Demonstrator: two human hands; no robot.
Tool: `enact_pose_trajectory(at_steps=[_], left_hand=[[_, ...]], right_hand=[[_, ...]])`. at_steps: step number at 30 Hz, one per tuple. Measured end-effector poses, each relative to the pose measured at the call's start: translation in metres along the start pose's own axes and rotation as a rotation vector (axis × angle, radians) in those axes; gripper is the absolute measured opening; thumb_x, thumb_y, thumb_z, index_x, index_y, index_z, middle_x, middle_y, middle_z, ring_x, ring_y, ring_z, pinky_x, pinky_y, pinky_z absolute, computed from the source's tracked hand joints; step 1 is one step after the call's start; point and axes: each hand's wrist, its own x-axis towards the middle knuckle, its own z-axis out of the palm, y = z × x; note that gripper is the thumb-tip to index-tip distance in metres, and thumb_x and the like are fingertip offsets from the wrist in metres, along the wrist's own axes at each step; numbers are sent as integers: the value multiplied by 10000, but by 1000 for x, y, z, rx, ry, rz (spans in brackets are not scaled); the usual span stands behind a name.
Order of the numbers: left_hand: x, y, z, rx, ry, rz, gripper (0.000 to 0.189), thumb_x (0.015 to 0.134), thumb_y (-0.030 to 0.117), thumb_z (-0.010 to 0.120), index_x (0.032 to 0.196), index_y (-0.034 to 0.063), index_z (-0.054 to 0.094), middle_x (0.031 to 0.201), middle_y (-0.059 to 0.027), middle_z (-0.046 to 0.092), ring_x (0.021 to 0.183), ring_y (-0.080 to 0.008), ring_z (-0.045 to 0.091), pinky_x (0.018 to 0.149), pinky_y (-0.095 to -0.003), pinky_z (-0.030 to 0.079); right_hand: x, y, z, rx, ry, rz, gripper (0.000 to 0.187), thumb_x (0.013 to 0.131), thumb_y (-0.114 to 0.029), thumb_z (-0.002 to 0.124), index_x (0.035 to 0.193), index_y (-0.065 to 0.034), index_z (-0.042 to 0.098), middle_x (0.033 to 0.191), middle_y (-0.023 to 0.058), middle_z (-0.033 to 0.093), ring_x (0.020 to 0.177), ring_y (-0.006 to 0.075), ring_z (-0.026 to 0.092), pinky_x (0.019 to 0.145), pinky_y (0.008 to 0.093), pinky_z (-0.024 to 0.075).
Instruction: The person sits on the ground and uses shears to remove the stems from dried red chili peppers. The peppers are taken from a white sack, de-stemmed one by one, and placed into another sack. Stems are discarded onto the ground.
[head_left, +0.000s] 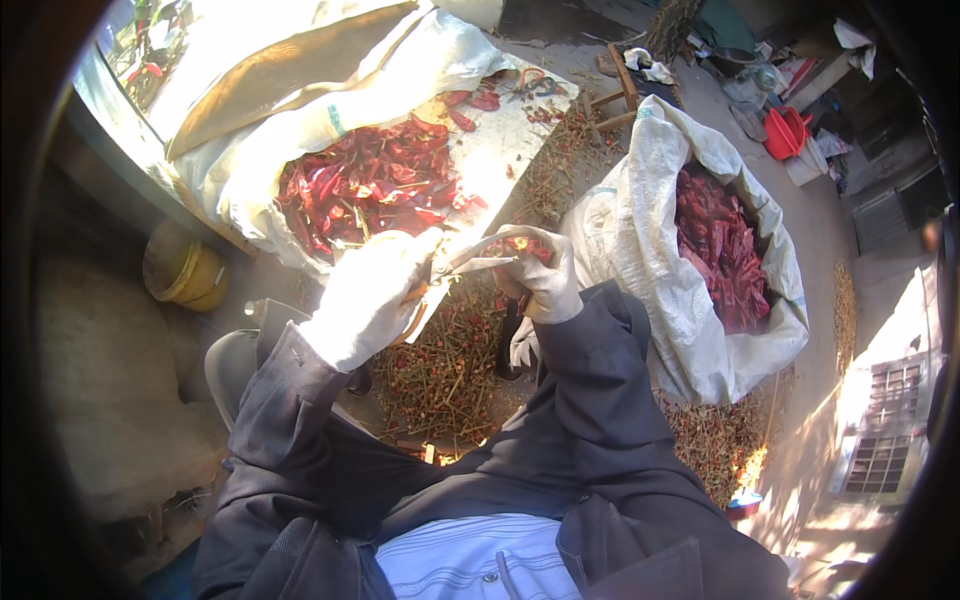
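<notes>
My left hand (375, 296), in a white glove washed out by sun, is closed on the handles of a pair of scissors (444, 274). The blades point right, towards my gloved right hand (544, 274), which holds a dried red chili pepper (525, 247) with its stem end turned to the blades. Whether the blades touch it I cannot tell. Beyond my hands, a heap of dried red chilies (375, 180) spills from a white woven sack (262, 180) onto a pale board (499, 165). At the right, an upright woven sack (637, 217) is filled with dark red chilies (720, 255).
Cut stems and bits (442, 360) cover the ground between my legs, with more debris (697, 442) below the right sack. A yellow bucket (195, 274) stands at the left. A small wooden frame (619, 90) and a red plastic container (784, 131) lie farther back.
</notes>
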Motion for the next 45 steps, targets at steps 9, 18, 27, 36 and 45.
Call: enact_pose_trajectory(at_steps=[9, 18, 27, 36, 45], left_hand=[[-1, -3, 2, 74, -64, 5, 676, 779, 10, 663, 1435, 9, 499, 1048, -161, 626, 997, -345, 631, 811, -430, 520], [-4, -6, 10, 28, -33, -16, 625, 796, 13, 663, 1408, 10, 531, 1013, -155, 644, 933, -338, 659, 749, -419, 538], [-10, -2, 20, -8, 72, -10, 481, 820, -1, 653, 1299, 20, 627, 917, -156, 670, 708, -343, 669, 609, -407, 540], [-14, -2, 21, -95, 22, -44, 470, 804, -1, 679, 1271, 25, 644, 869, -154, 678, 668, -337, 670, 597, -390, 541], [-15, 0, 16, -221, -77, -172, 328, 896, 75, 723, 1221, 48, 682, 694, -148, 606, 580, -310, 612, 551, -364, 492]], right_hand=[[2, 2, -8, 98, -9, 100, 417, 839, -139, 837, 1160, 54, 655, 870, 50, 670, 625, 108, 594, 501, 222, 408], [-2, 1, -3, 85, 37, 63, 396, 866, -183, 812, 1148, 48, 658, 908, 71, 694, 700, 133, 645, 541, 235, 475], [-3, 3, 7, 153, 28, 9, 376, 920, -274, 798, 1088, 41, 682, 804, 30, 655, 608, 61, 553, 507, 189, 376], [-2, -3, 5, 142, -56, -10, 364, 940, -282, 771, 1071, 44, 679, 735, 38, 630, 529, 67, 478, 471, 220, 306], [-3, -11, 8, -10, 36, -5, 327, 961, -264, 755, 1056, 41, 683, 720, 27, 621, 514, 54, 467, 470, 216, 300]])
